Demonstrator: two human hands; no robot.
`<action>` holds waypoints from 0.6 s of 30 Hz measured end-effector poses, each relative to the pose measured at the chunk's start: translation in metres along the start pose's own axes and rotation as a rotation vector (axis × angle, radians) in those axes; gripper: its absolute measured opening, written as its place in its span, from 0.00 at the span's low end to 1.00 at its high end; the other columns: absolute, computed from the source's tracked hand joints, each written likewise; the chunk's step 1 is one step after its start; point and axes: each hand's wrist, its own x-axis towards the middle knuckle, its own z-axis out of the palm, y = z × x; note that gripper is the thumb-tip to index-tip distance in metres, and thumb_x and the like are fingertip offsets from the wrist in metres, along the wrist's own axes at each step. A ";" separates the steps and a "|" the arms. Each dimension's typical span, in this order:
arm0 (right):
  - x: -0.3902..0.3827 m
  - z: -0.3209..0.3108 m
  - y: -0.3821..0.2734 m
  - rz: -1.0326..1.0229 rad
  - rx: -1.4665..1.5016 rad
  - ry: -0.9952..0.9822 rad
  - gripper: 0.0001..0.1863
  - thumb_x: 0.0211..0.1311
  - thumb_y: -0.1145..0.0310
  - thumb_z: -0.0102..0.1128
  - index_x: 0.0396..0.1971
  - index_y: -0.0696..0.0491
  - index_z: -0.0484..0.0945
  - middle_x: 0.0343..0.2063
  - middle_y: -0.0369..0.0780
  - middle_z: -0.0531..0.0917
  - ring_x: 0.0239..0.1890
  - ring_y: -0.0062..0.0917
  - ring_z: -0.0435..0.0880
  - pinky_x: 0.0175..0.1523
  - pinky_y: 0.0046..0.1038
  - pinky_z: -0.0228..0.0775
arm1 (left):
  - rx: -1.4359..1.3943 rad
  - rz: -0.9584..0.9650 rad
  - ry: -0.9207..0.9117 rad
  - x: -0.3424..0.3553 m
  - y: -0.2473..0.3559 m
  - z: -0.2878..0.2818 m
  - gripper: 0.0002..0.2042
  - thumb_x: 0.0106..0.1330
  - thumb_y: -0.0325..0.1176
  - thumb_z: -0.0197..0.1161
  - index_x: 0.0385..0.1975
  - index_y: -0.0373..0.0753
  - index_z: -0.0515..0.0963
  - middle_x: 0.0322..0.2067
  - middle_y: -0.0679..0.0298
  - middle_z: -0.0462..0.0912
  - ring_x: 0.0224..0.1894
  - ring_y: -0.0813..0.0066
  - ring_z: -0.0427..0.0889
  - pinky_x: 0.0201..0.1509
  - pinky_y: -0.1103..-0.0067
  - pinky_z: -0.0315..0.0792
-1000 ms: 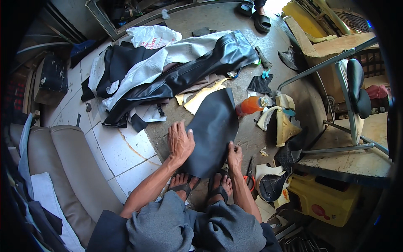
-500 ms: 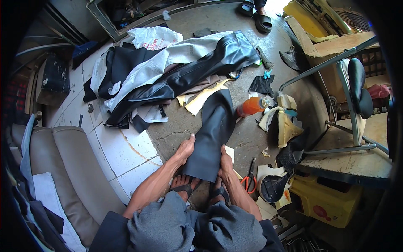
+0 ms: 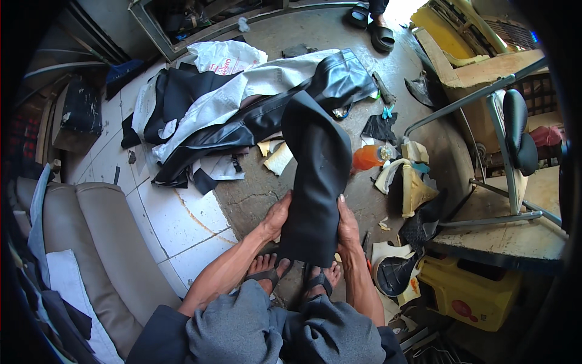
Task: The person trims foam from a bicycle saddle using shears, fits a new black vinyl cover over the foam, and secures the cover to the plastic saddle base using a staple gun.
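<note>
My left hand (image 3: pixel 276 215) grips the left edge of a piece of black synthetic leather (image 3: pixel 312 182), and my right hand (image 3: pixel 347 221) grips its right edge, both with fingers closed. The piece is raised above my sandaled feet, rippled, with its far end curled. Beyond it lies a loose pile of black leather and pale-backed material (image 3: pixel 242 97) with a white plastic bag (image 3: pixel 218 56). To the right are an orange bottle (image 3: pixel 367 157) and cream foam pieces (image 3: pixel 412 188). Scissors near my right hand are mostly hidden.
A grey-brown padded cushion (image 3: pixel 109 242) lies at the left. A metal-framed chair (image 3: pixel 512 151) and a yellow container (image 3: pixel 467 285) are at the right. Scraps lie on the floor. Another person's sandaled foot (image 3: pixel 382 36) stands at the top.
The black piece has been lifted and drawn narrower, its far end curling up over the pile. My hands have moved inward along its edges, and the right one has shifted slightly right since half a second ago.
</note>
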 end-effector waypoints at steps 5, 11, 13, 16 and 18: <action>0.009 -0.015 -0.002 -0.103 -0.148 0.050 0.26 0.75 0.48 0.50 0.50 0.60 0.78 0.40 0.41 0.86 0.36 0.24 0.86 0.42 0.26 0.81 | 0.818 0.473 0.585 0.023 0.006 0.018 0.22 0.74 0.43 0.49 0.57 0.31 0.70 0.48 0.43 0.76 0.53 0.50 0.75 0.58 0.61 0.67; -0.003 -0.018 0.012 -0.274 -0.440 0.215 0.26 0.77 0.49 0.46 0.46 0.59 0.79 0.35 0.39 0.85 0.34 0.21 0.82 0.39 0.27 0.75 | 0.593 0.487 0.290 0.000 0.009 0.028 0.26 0.74 0.47 0.55 0.63 0.35 0.64 0.51 0.49 0.74 0.51 0.60 0.75 0.54 0.64 0.71; -0.016 -0.002 -0.004 -0.504 -1.034 0.271 0.21 0.76 0.53 0.51 0.39 0.58 0.79 0.29 0.45 0.84 0.29 0.32 0.83 0.36 0.31 0.74 | 0.208 0.237 0.072 -0.012 0.018 0.041 0.30 0.75 0.58 0.46 0.65 0.39 0.66 0.56 0.56 0.75 0.55 0.62 0.75 0.61 0.65 0.69; -0.035 0.009 -0.023 -0.904 -1.703 0.078 0.16 0.71 0.57 0.58 0.30 0.54 0.74 0.20 0.45 0.76 0.24 0.36 0.80 0.31 0.35 0.72 | -0.570 0.047 -0.400 -0.008 0.035 0.036 0.33 0.74 0.62 0.38 0.66 0.41 0.68 0.62 0.59 0.75 0.63 0.58 0.73 0.70 0.61 0.62; -0.040 0.011 -0.028 -1.032 -1.744 0.003 0.13 0.65 0.60 0.63 0.27 0.52 0.72 0.19 0.40 0.72 0.24 0.32 0.78 0.28 0.34 0.72 | -0.655 0.113 -0.549 0.000 0.041 0.036 0.31 0.73 0.56 0.42 0.67 0.37 0.67 0.65 0.54 0.72 0.67 0.54 0.69 0.75 0.57 0.55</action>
